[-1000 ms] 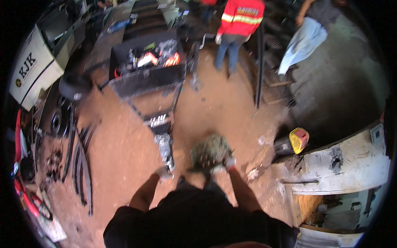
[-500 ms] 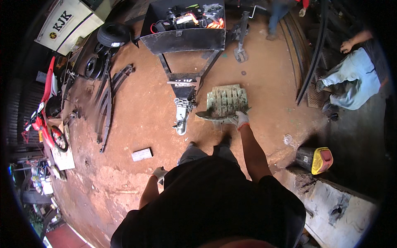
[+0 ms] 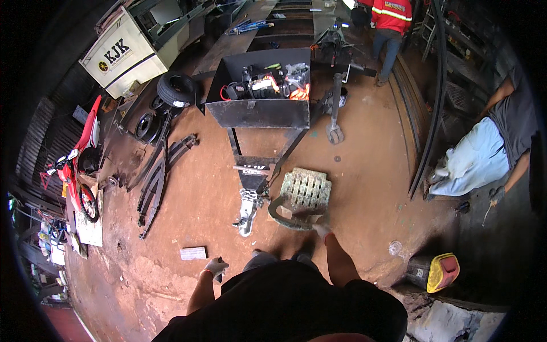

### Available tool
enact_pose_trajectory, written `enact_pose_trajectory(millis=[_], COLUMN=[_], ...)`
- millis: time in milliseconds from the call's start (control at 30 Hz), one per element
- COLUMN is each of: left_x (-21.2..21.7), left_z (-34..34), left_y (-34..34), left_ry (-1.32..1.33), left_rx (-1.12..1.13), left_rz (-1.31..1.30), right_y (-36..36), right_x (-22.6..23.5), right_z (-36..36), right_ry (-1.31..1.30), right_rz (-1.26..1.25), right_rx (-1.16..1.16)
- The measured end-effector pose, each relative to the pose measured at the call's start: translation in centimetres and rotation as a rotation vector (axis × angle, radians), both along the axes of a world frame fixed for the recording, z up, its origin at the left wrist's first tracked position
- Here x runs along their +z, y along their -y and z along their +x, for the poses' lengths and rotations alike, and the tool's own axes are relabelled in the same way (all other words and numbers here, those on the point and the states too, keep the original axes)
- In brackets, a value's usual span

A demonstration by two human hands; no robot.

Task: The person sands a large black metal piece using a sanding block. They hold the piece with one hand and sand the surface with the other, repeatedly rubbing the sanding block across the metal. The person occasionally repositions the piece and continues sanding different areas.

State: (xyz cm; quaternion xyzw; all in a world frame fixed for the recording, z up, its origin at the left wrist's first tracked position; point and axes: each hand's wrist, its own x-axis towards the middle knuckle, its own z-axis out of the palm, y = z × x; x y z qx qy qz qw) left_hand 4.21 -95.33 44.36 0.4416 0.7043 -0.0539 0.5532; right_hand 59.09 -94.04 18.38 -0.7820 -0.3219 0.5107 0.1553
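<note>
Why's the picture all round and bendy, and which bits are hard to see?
In the head view, the fisheye lens makes the long dark bar look bowed and leaves black corners; also in the head view, the shirt is too dark to show much detail, while the slatted green chair looks fairly clear.

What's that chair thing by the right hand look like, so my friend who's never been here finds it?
Find the big black open box, then follow its frame down to the silver hitch. Just right of that is what looks like a slotted chair, with the grip of the right hand on its rim. Unlike the hitch, it's mottled pale green, with rows of slots.
</note>
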Motion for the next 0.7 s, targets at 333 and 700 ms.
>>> enact_pose_trajectory(millis=[333,700], left_x=[-8.0,-10.1], left_z=[5.0,12.1], left_y=[-7.1,-17.4], left_ry=[-0.102,0.105], left_rx=[-0.415,-0.890], left_rz=[0.136,0.323], right_y=[10.6,17.4], right_x=[-1.2,4.4], right_z=[-1.5,-3.7], right_ry=[-0.038,-0.095], right_rz=[-0.039,-0.221], right_rx=[0.321,-0.272])
